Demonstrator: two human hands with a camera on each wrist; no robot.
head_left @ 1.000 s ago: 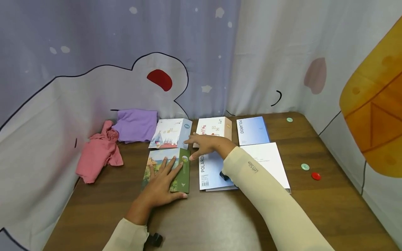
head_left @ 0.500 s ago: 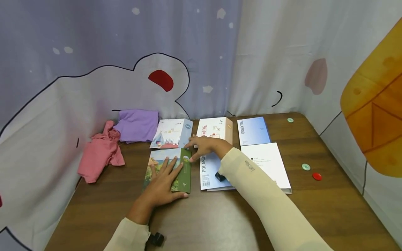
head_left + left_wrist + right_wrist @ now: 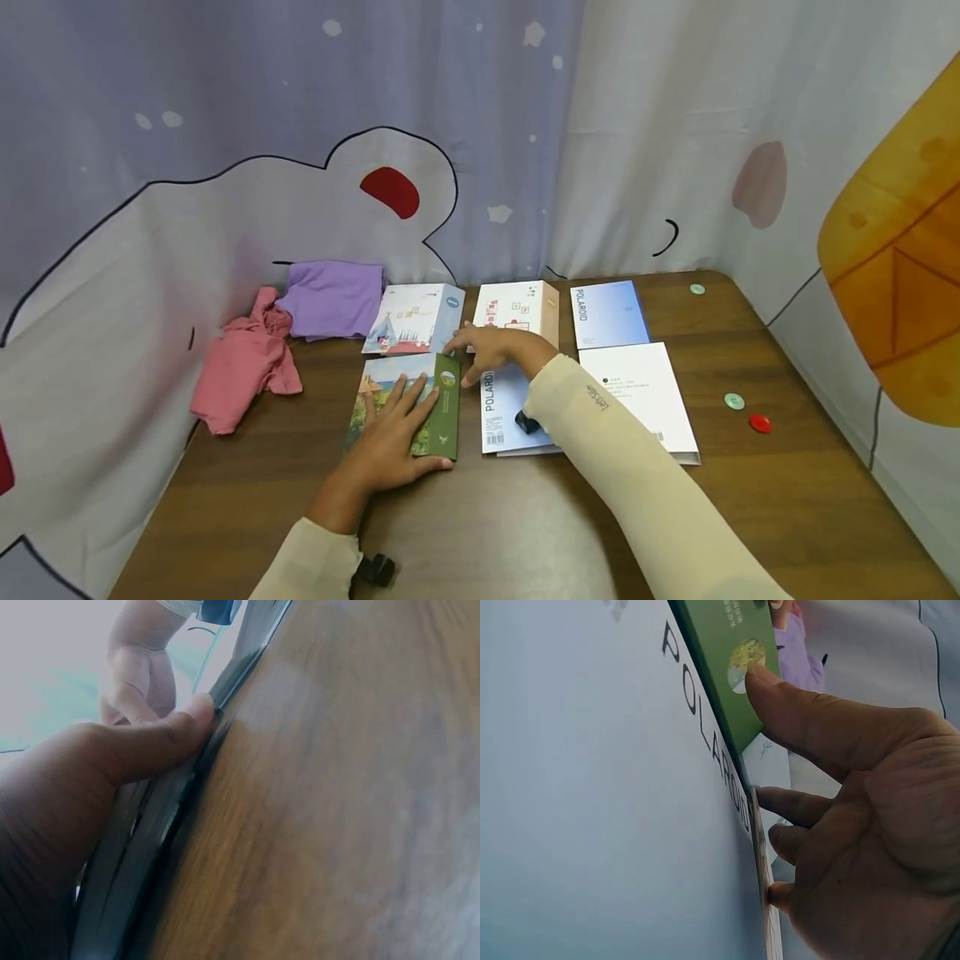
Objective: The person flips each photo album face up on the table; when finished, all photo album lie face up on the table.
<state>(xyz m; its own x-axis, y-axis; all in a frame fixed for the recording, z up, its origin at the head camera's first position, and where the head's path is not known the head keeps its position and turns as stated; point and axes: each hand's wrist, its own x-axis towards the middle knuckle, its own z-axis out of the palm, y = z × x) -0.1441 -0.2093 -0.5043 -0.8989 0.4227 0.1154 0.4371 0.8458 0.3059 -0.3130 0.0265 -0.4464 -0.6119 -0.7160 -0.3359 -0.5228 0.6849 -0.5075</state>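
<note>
My left hand (image 3: 393, 433) lies spread over the green-spined book (image 3: 447, 417), fingers straight on its landscape cover. In the left wrist view, its thumb (image 3: 161, 742) rests along the near edge of the book. My right hand (image 3: 495, 346) reaches across the blue Polaroid book (image 3: 498, 412), thumb by the green spine's far corner. Its index finger overlaps the blue-spined book (image 3: 408, 317) behind. Seen from the right wrist, thumb and fingers of the right hand (image 3: 862, 810) stand apart, fingertips right at the book edges.
An orange-spined book (image 3: 517, 300), another blue Polaroid book (image 3: 609, 317) and a white book (image 3: 645, 392) lie to the right. Pink cloth (image 3: 247, 367) and purple cloth (image 3: 333, 300) lie at the left. Green buttons (image 3: 733, 402) and a red button (image 3: 760, 423) sit near the right edge.
My right wrist and sleeve have shifted slightly left over the Polaroid book. My left hand stays on the green-spined book, and the head view has turned a little.
</note>
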